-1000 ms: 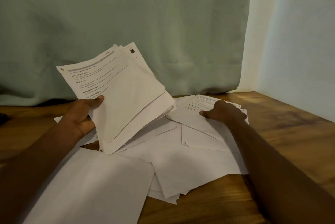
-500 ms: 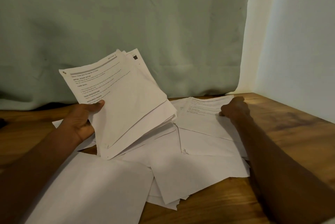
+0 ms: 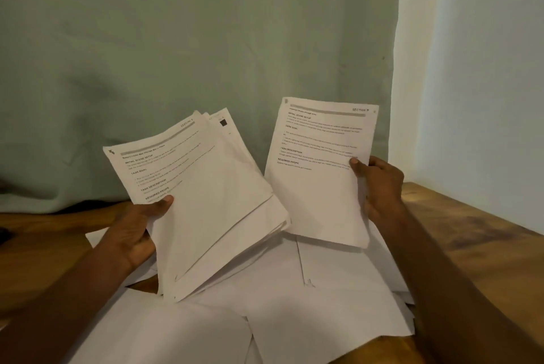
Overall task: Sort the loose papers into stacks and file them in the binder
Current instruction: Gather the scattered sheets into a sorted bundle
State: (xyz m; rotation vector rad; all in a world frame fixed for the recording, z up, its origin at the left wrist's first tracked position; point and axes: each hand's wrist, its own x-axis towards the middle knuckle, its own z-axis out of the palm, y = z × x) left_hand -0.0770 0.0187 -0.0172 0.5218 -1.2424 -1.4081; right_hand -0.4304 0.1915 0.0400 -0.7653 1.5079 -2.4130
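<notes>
Nearest me, loose white paper sheets (image 3: 294, 319) lie strewn blank-side up over the brown wooden table (image 3: 471, 246). Above them the left hand (image 3: 134, 234) grips a fanned stack of printed white pages (image 3: 206, 201), while the right hand (image 3: 379, 187) pinches a single printed white sheet (image 3: 318, 175) upright before the pale green curtain (image 3: 206, 39). Sorting looks underway; next, I'd judge, comes reading its section heading and adding it to the matching stack. No binder is visible.

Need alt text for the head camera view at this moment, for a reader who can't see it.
A person's left hand grips a fanned stack of white printed pages while the right hand holds a single white printed sheet upright beside it. Below them, loose white papers lie scattered on a brown wooden table, with a pale green curtain behind.
</notes>
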